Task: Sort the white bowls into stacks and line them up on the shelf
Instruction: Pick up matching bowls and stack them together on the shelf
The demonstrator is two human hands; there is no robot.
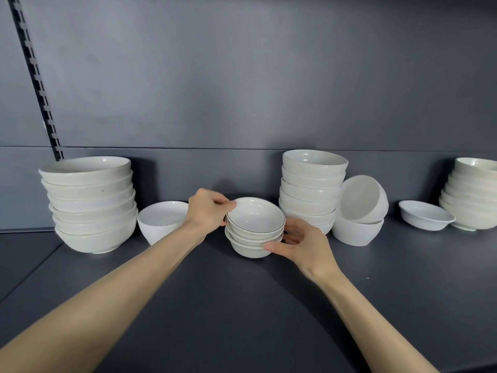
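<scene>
A short stack of small white bowls (pixel 254 232) with thin dark rims stands mid-shelf. My left hand (pixel 207 208) pinches the rim of its top bowl from the left. My right hand (pixel 301 244) grips the stack's lower bowls from the right, thumb in front. A tall stack of wide bowls (pixel 90 203) stands at the left, with a single deep bowl (pixel 161 220) beside it. Right of centre is another tall stack (pixel 310 187).
Two deep bowls (pixel 360 211) lean beside the centre-right stack, the upper one tipped on its side. A shallow bowl (pixel 426 215) and a further stack (pixel 472 192) sit far right. Dark grey shelf (pixel 242 305) with a back wall; a slotted upright (pixel 35 76) runs at the left.
</scene>
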